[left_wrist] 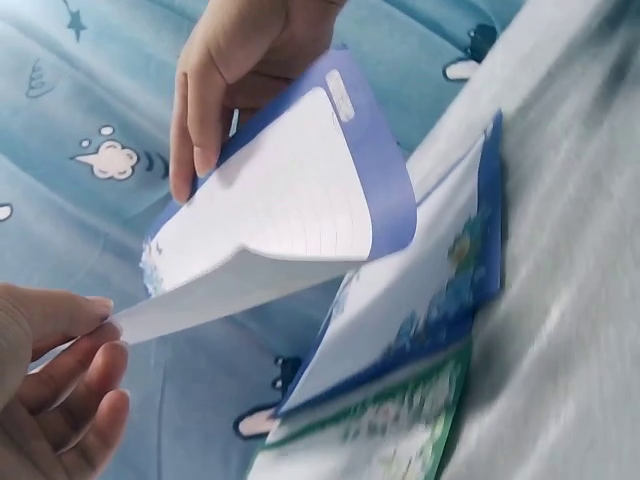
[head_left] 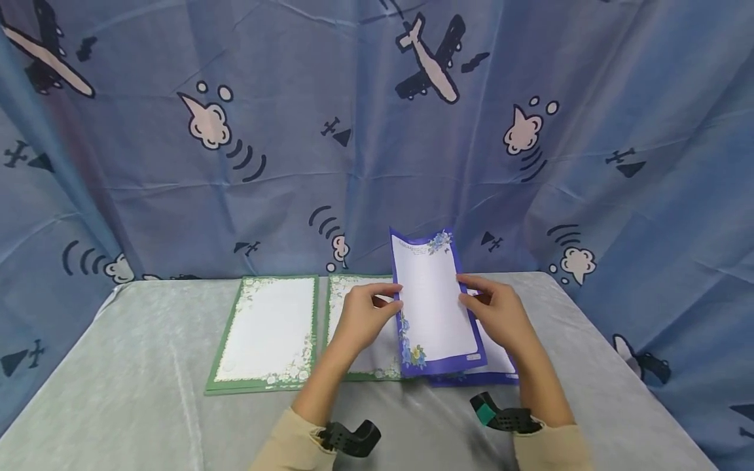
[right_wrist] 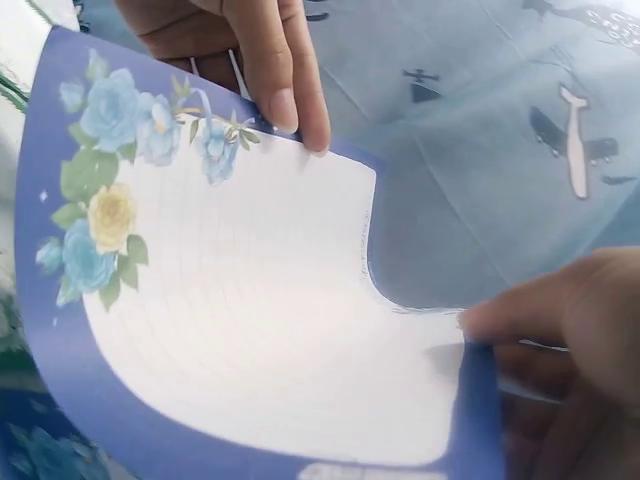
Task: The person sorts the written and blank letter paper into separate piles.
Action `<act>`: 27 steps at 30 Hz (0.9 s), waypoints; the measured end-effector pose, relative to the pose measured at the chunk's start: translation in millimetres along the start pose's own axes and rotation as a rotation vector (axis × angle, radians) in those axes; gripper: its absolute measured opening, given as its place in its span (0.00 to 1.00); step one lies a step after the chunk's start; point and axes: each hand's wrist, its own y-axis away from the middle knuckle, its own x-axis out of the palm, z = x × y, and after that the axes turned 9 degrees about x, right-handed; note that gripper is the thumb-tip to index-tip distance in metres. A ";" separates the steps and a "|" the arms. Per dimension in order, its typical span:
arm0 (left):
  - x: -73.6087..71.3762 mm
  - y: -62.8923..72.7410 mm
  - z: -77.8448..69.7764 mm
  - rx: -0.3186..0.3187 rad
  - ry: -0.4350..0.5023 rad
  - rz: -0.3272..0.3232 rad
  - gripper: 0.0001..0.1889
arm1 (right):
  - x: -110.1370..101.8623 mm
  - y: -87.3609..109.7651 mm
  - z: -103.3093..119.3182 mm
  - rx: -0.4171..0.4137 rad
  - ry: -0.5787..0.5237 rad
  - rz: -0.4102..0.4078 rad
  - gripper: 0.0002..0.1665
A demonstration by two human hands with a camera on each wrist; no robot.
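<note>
A sheet of letter paper point(head_left: 437, 307) with a purple border, blue flowers and faint lines is raised above the table, held between both hands. My left hand point(head_left: 364, 317) pinches its left edge between thumb and fingers. On the opposite edge, my right hand point(head_left: 499, 314) pinches it likewise. The sheet bows in the right wrist view, where its blue and yellow roses point(right_wrist: 110, 217) show. Beneath it lies another purple-bordered sheet point(head_left: 497, 361), partly covered. The left wrist view shows the left hand point(left_wrist: 60, 375) near and the right hand point(left_wrist: 250, 50) beyond the paper.
Left of the purple paper lie two green-bordered floral stacks or sheets, one at the far left point(head_left: 268, 333) and one partly hidden by the left hand point(head_left: 371, 356). A grey cloth covers the table point(head_left: 141, 392). Behind hangs a blue curtain point(head_left: 283, 216) with airplane prints.
</note>
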 end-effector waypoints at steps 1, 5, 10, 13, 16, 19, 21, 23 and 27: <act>3.0 -1.1 -1.7 -0.001 0.003 0.000 0.14 | -2.4 0.2 -0.5 0.008 0.002 -0.001 0.27; 17.5 -5.5 -9.0 -0.008 0.020 0.014 0.15 | -12.1 2.0 -4.1 0.016 0.013 -0.030 0.26; 33.2 -8.7 -18.6 -0.033 0.066 0.005 0.15 | -21.0 4.0 -11.8 0.044 0.001 -0.116 0.24; 40.4 -9.0 -21.0 -0.038 0.099 -0.007 0.15 | -24.6 5.2 -16.7 0.091 -0.027 -0.160 0.24; 47.0 -7.4 -19.5 -0.037 0.123 -0.007 0.15 | -26.8 5.9 -20.8 0.123 -0.041 -0.180 0.24; 52.2 -4.4 -15.1 -0.045 0.136 -0.008 0.15 | -25.7 5.1 -23.9 0.136 -0.023 -0.196 0.23; 54.3 -2.6 -12.0 -0.054 0.135 -0.012 0.15 | -23.2 3.7 -25.2 0.140 -0.004 -0.205 0.23; 55.4 -2.0 -9.6 -0.062 0.126 -0.017 0.15 | -20.0 1.4 -25.9 0.140 0.013 -0.215 0.23; 57.9 -3.9 -4.2 -0.060 0.086 -0.019 0.15 | -16.2 -4.9 -27.4 0.152 0.014 -0.230 0.23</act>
